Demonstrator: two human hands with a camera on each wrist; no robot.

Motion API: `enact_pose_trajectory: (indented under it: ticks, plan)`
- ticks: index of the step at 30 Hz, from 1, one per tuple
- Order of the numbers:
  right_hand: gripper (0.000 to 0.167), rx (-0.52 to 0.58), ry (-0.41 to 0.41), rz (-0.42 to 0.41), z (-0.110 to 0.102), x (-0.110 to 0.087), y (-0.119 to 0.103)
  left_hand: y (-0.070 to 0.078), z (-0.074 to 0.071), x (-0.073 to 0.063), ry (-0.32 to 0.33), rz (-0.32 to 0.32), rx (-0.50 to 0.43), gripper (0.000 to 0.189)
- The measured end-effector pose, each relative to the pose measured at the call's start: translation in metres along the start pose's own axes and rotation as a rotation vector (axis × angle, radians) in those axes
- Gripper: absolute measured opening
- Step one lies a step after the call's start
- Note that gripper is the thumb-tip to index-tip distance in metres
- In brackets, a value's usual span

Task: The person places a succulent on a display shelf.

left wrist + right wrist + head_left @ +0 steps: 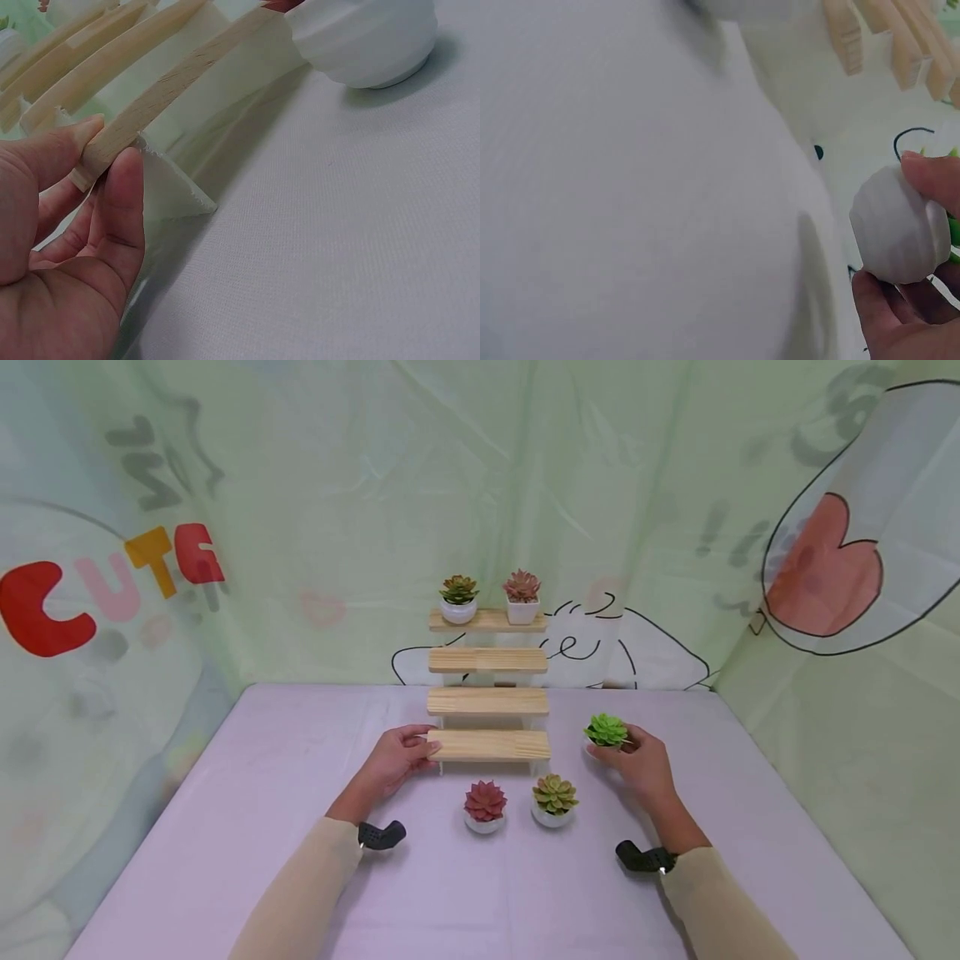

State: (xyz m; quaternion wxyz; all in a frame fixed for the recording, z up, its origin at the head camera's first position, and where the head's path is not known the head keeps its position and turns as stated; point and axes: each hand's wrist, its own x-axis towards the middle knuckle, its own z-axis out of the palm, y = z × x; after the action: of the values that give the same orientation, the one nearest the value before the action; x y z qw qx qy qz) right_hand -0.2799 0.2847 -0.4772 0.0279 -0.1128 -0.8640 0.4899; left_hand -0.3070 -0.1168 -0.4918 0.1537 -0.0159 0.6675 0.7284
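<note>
Lilac tablecloth [442,897] under green potted succulent [605,730] within right grip [647,770].

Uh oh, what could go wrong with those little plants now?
The bright green plant sits in a round pot, so it might slip from the right hand. The left hand pinches the end of the lowest shelf; a tug could jiggle the stand and perhaps topple the pink plant on the top shelf. The red plant, in front of the stand, might get bumped.
</note>
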Motion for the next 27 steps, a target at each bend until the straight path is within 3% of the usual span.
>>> enact_pose_trajectory:
  ticks: [13, 27]
  plan:
    - [0.082, 0.099, -0.067, -0.126, 0.004, -0.008, -0.057, 0.001, 0.0, 0.0, 0.011, -0.017, -0.006, 0.049]
    - [0.076, 0.205, -0.177, -0.227, 0.031, -0.01, -0.124, -0.001, 0.0, 0.002, 0.014, -0.027, 0.018, 0.051]
